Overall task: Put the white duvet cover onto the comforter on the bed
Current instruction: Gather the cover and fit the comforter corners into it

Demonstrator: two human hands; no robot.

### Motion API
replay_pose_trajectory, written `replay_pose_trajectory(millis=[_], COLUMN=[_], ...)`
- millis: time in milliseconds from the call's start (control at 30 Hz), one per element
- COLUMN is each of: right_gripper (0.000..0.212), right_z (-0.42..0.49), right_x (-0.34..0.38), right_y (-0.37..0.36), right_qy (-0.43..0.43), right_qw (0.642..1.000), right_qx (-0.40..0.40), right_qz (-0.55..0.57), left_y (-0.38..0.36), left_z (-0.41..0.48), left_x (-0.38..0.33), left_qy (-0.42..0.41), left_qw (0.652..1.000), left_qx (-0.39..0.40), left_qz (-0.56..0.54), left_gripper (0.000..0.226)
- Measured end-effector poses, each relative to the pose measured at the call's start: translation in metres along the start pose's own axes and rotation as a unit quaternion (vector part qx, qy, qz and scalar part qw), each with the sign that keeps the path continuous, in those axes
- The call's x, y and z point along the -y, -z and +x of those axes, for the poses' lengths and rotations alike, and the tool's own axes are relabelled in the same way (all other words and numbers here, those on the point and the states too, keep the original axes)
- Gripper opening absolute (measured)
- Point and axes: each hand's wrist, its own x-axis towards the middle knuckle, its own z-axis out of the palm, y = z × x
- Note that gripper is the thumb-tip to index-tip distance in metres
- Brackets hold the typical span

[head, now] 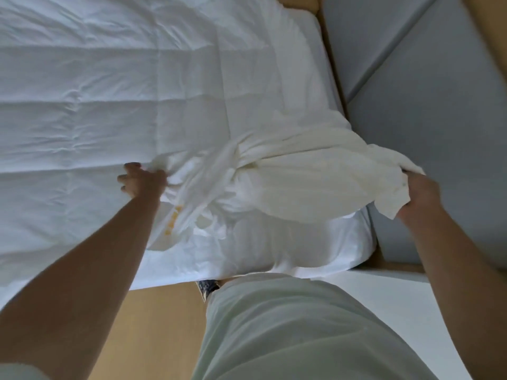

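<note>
In the head view the white duvet cover [296, 182] lies bunched and twisted on the quilted comforter [96, 91], near the lower right corner of the bed [369, 231]. Its long axis runs left to right across the middle of the frame. The left hand [142, 179], at centre left, has curled fingers gathering the cover's left end against the comforter. The right hand [417, 196], at the right edge, pinches the lifted right end between thumb and curled fingers.
</note>
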Motion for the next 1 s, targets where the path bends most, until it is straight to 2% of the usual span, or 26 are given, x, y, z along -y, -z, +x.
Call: replay_pose_trajectory(millis=[67,133,167,200,267,300,333,367,467,533,567,600,633,700,733,767,800,833,867,900,933,967,1000], right_gripper=[0.048,0.048,0.047,0.044,0.038,0.035,0.031,0.027,0.021,0.028,0.033,0.035,0.034,0.025,0.019,0.015,0.015,0.015,0.016,0.017,0.018,0.019,0.022], right_z=[0.001,-0.008,-0.013,-0.020,-0.027,-0.026,-0.027,-0.028,-0.035,-0.034,-0.030,-0.029,-0.024,-0.015,-0.013,-0.010,-0.007,-0.004,-0.002,0.001,0.004,0.007,0.010], right_x=[-0.008,-0.016,-0.018,-0.015,-0.017,-0.016,-0.017,-0.015,-0.015,-0.019,-0.023,-0.024,-0.027,-0.031,-0.030,-0.030,-0.030,-0.031,-0.032,-0.033,-0.034,-0.034,-0.035], right_y=[0.000,0.000,0.000,0.001,0.006,0.008,0.013,0.016,0.034,0.047,0.054,0.061,0.066,0.075,0.077,0.077,0.077,0.075,0.072,0.070,0.067,0.067,0.067], right_qy=[0.104,0.112,0.112,0.118,0.155,0.139,0.154,0.132,0.109,0.063,0.019,-0.002,-0.002,0.018,0.020,0.028,0.034,0.041,0.047,0.052,0.055,0.053,0.047], right_qw=[0.979,0.974,0.973,0.972,0.962,0.962,0.949,0.952,0.978,0.995,0.999,0.999,0.999,0.999,0.997,0.994,0.993,0.991,0.989,0.986,0.984,0.982,0.982], right_qx=[-0.002,-0.013,-0.013,0.005,-0.012,-0.025,-0.035,-0.030,0.003,-0.012,-0.025,-0.018,0.002,0.042,0.065,0.083,0.098,0.115,0.133,0.151,0.167,0.177,0.182], right_qz=[-0.177,-0.197,-0.203,-0.202,-0.223,-0.233,-0.272,-0.275,-0.177,-0.080,-0.006,0.033,0.034,0.028,0.048,0.058,0.057,0.053,0.046,0.040,0.035,0.032,0.030], left_y=[-0.019,-0.043,-0.055,-0.063,-0.075,-0.079,-0.080,-0.080,-0.052,-0.018,-0.001,0.013,0.022,0.020,0.012,0.000,-0.019,-0.039,-0.064,-0.086,-0.105,-0.123,-0.138], left_z=[-0.041,-0.080,-0.095,-0.108,-0.117,-0.115,-0.113,-0.108,-0.060,0.005,0.037,0.064,0.081,0.086,0.068,0.036,-0.007,-0.053,-0.102,-0.148,-0.185,-0.212,-0.228], left_x=[-0.009,-0.020,-0.021,-0.019,-0.006,0.002,0.009,0.014,0.023,0.030,0.032,0.030,0.025,0.014,0.004,-0.009,-0.021,-0.031,-0.041,-0.049,-0.051,-0.052,-0.048], left_qy=[-0.100,-0.210,-0.239,-0.261,-0.283,-0.283,-0.277,-0.265,-0.151,-0.056,-0.010,0.028,0.043,0.059,0.028,-0.061,-0.166,-0.273,-0.370,-0.450,-0.523,-0.574,-0.607], left_qw=[0.993,0.959,0.932,0.900,0.861,0.858,0.863,0.873,0.948,0.982,0.988,0.991,0.990,0.990,0.990,0.988,0.980,0.954,0.900,0.824,0.737,0.676,0.650], left_qx=[0.054,0.167,0.235,0.294,0.346,0.341,0.327,0.304,0.163,0.071,0.052,0.070,0.097,0.065,0.022,-0.002,0.027,0.107,0.225,0.333,0.397,0.405,0.377], left_qz=[0.042,0.095,0.141,0.188,0.241,0.258,0.268,0.274,0.226,0.168,0.143,0.109,0.090,0.115,0.137,0.141,0.103,0.056,0.041,0.085,0.161,0.223,0.260], left_gripper=[0.069,0.086,0.092,0.092,0.065,0.048,0.040,0.039,0.033,0.042,0.049,0.051,0.050,0.053,0.059,0.061,0.057,0.054,0.062,0.080,0.098,0.107,0.107])
